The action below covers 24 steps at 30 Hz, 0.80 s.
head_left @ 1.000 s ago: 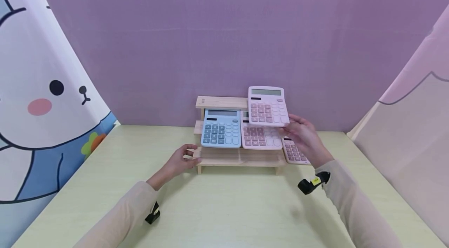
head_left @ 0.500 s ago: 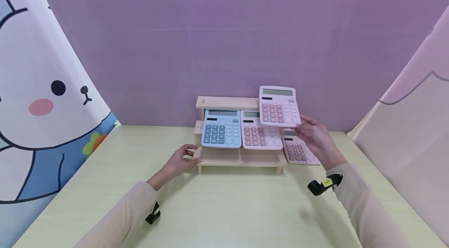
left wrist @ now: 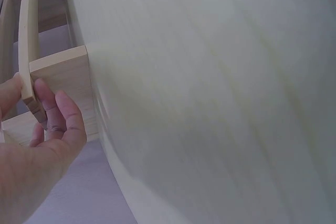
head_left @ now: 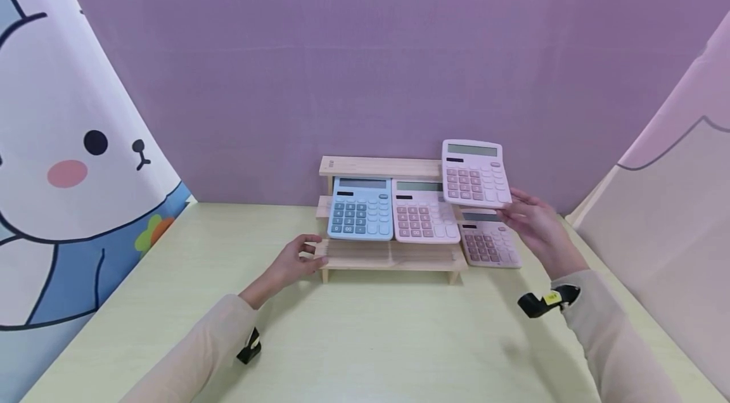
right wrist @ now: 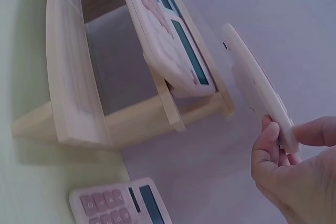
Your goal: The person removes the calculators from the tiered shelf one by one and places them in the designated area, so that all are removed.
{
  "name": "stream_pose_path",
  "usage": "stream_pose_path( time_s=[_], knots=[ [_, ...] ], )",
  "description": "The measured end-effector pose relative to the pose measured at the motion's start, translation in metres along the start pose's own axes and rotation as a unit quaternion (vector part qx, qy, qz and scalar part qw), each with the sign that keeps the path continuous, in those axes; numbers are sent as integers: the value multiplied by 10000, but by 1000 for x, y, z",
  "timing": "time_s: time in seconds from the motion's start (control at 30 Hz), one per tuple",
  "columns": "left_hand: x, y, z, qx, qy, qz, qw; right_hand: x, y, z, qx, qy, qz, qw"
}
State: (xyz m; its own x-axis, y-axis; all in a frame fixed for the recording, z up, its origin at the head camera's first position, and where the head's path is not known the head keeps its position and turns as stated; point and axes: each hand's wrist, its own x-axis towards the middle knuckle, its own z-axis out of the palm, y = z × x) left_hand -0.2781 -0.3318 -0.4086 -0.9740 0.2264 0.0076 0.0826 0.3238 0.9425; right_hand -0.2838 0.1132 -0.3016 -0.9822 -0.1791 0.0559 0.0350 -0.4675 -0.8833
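My right hand point(head_left: 536, 225) pinches the lower right corner of a pink calculator point(head_left: 476, 173), holding it in the air by the right end of a tiered wooden rack point(head_left: 390, 253). In the right wrist view that calculator point(right wrist: 260, 87) is edge-on, thumb on one face and fingers on the other. My left hand point(head_left: 293, 262) grips the left end of the rack's front tier; the left wrist view shows thumb and fingers around the board point(left wrist: 29, 40). A blue calculator point(head_left: 360, 210) and a second pink calculator point(head_left: 424, 216) lean side by side on the rack.
A third pink calculator point(head_left: 490, 241) lies at the rack's right end, low by the table. The pale table point(head_left: 371, 333) stretches in front of the rack. Behind rises a purple backdrop point(head_left: 365, 61); a cartoon-printed curtain point(head_left: 68, 137) hangs at the left and a pinkish one at the right.
My right hand has carried the held calculator steadily to the right, uncovering more of the pink calculator on the rack and of the low one. My left hand has stayed put.
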Motion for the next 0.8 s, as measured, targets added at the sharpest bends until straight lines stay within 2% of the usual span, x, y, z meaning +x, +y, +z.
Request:
stream_pose_path(
  time_s=[0.2, 0.4, 0.67, 0.8],
  knots=[
    [2, -2, 0, -29, -10, -80, 10000, -4, -4, -12, 267, 74, 13, 9996],
    [-1, 1, 2, 5, 9, -21, 10000, -5, -8, -23, 649, 112, 22, 9978],
    [2, -1, 1, -6, -5, -20, 10000, -10, -14, -36, 591, 222, 186, 9978],
    [2, -1, 1, -9, -16, -13, 10000, -11, -13, -43, 604, 86, 164, 9980]
  ],
)
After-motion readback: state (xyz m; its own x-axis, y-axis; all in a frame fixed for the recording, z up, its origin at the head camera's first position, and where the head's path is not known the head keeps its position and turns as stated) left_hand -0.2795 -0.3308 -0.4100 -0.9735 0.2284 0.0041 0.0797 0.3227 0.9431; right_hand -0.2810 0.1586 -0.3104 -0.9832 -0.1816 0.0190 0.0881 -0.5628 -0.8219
